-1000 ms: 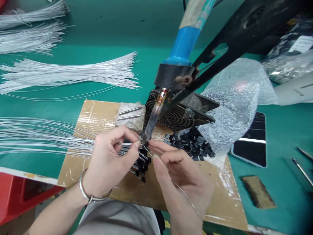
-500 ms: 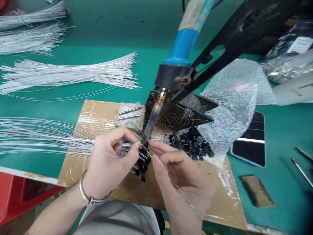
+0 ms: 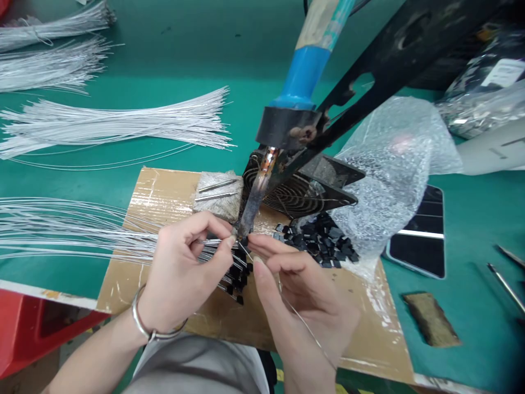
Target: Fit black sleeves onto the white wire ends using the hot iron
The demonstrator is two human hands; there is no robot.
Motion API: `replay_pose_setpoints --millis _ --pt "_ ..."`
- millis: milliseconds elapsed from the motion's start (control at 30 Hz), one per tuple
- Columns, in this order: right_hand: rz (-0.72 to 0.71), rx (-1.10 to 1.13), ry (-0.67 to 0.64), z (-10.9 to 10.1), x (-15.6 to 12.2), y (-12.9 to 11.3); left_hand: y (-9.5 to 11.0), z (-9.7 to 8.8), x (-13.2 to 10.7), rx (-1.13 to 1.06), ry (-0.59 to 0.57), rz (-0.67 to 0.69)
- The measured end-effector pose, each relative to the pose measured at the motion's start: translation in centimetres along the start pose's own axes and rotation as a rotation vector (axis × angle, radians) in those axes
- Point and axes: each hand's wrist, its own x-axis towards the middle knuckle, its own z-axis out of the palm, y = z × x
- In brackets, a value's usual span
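- Take the soldering iron [image 3: 301, 79] as your landmark: it slants down from its black bracket [image 3: 402, 54], its tip between your two hands.
- Your left hand [image 3: 184, 276], just left of the iron's tip, has thumb and forefinger pinched on the white wires [image 3: 139, 241], near their ends. How many strands sit in that pinch you cannot tell; the fingertips cover them.
- Those wires run off to the left of the iron's tip. They look light and springy, so holding close to the end should steady them best; farther back, the end would probably wander.
- The black pieces [image 3: 241, 276] on several wire ends lie just below the iron's tip. They seem small, hard and light; hold the wire behind them rather than tugging the piece.
- Your right hand [image 3: 309, 312], below and right of the iron's tip, closes thumb and forefinger on a thin silvery wire [image 3: 305, 323], its front end pointing up close to the tip. Whether they touch is too fine to see.
- That wire likely bends easily: pinch it near the front, but leave enough length to spare your skin if the iron is hot.
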Motion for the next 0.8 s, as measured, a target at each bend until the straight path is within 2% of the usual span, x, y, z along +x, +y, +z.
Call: replay_pose_setpoints --millis 800 --pt "-0.043 -0.052 0.022 0.38 -0.14 0.08 -0.15 -0.02 -0.08 0.007 -0.007 0.01"
